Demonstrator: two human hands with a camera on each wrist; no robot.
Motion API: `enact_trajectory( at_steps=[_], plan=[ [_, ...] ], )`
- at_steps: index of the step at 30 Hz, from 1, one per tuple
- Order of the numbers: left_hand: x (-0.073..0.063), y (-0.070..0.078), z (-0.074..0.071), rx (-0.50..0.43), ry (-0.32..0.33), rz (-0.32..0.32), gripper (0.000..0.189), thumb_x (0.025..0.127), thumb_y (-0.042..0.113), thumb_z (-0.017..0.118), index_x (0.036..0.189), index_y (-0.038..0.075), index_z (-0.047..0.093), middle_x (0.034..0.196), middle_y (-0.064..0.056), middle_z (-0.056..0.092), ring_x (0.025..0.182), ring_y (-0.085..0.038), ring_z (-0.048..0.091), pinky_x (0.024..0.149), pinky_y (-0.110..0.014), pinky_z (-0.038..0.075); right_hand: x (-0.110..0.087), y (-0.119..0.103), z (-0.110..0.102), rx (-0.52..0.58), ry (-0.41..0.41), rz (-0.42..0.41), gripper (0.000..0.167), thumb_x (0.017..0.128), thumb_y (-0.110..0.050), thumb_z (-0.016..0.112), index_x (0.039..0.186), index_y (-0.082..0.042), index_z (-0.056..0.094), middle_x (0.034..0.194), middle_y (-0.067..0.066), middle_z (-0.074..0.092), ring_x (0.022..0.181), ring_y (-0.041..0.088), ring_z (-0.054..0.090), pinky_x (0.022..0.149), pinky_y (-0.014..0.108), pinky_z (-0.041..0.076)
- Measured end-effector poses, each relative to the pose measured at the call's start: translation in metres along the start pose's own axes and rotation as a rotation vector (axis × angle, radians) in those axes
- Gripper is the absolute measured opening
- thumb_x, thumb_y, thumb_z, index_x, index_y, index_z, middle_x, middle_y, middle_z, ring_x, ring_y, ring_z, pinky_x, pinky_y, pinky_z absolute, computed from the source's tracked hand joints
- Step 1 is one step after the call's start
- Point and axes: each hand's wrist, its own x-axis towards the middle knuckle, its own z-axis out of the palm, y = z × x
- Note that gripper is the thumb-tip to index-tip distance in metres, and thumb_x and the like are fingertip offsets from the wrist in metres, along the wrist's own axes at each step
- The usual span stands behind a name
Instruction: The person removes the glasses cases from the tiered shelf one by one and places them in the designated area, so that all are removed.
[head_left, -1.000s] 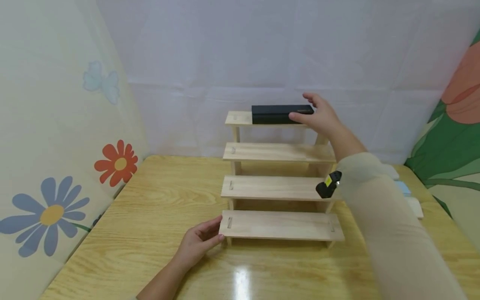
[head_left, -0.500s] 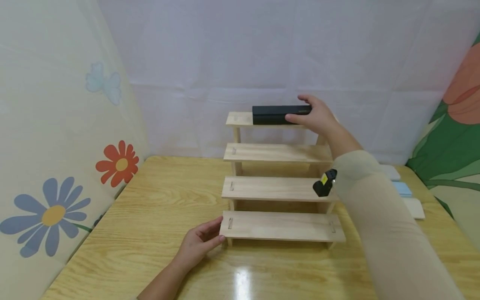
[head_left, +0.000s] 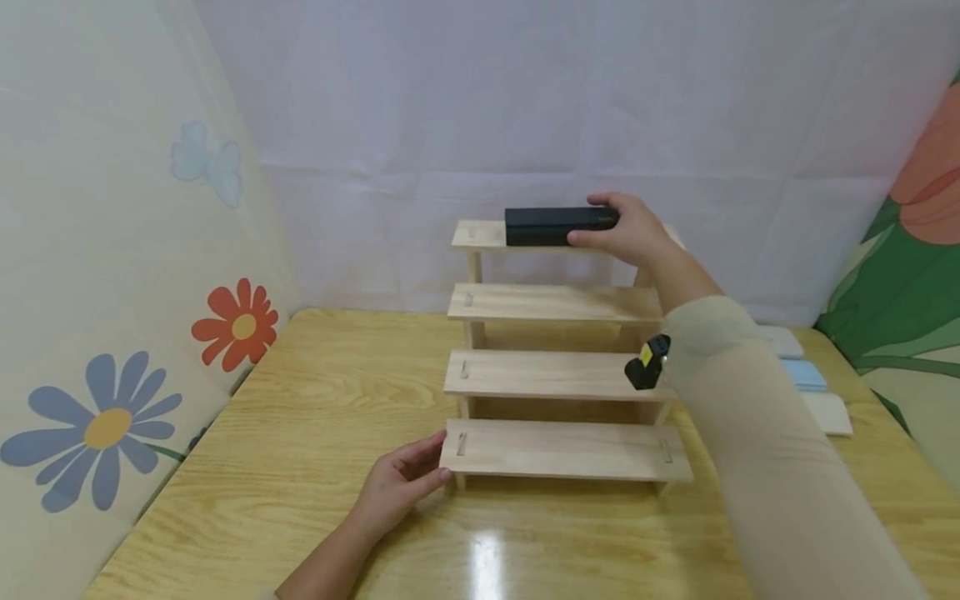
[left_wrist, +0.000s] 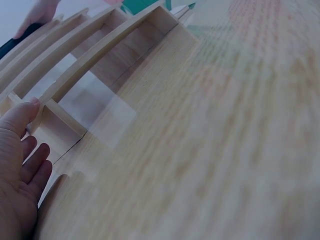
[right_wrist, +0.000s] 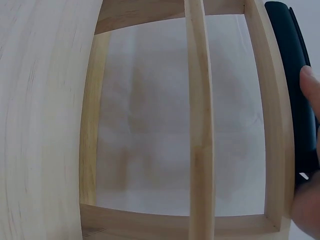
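A wooden stepped display stand (head_left: 562, 450) with several tiers stands on the table. On its top tier lies a long black case (head_left: 540, 227). My right hand (head_left: 633, 229) grips the case's right end, thumb on the front and fingers over the back. In the right wrist view, the thumb lies along the dark case (right_wrist: 292, 85) beyond the wooden frame. My left hand (head_left: 397, 483) holds the left end of the lowest tier between thumb and forefinger. The left wrist view shows the thumb on the board's edge, other fingers loosely bent below; the forefinger is mostly hidden.
Flat white and blue items (head_left: 806, 375) lie at the table's right side, partly behind the right sleeve (head_left: 765, 433). A white cloth backdrop (head_left: 420, 125) hangs behind the stand. Flower-printed panels (head_left: 105, 250) flank the wood-grain table (head_left: 337, 367).
My right hand has slid slightly left along the black case, and its fingers have closed down onto it. The left hand and the stand have stayed put.
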Motion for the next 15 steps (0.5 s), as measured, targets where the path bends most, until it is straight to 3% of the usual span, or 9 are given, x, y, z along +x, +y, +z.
enact_trajectory(
  at_steps=[15],
  plan=[
    [0.0014, 0.0006, -0.0005, 0.004, 0.002, -0.004, 0.055, 0.084, 0.007, 0.075, 0.134, -0.003, 0.055, 0.132, -0.024, 0.061, 0.105, 0.003, 0.062, 0.092, -0.014, 0.049, 0.0003, 0.0035, -0.0015, -0.068, -0.033, -0.004, 0.077, 0.084, -0.043, 0.076, 0.149, -0.017, 0.042, 0.155, 0.012, 0.039, 0.142, 0.033, 0.034, 0.119, 0.051, 0.027]
  ],
)
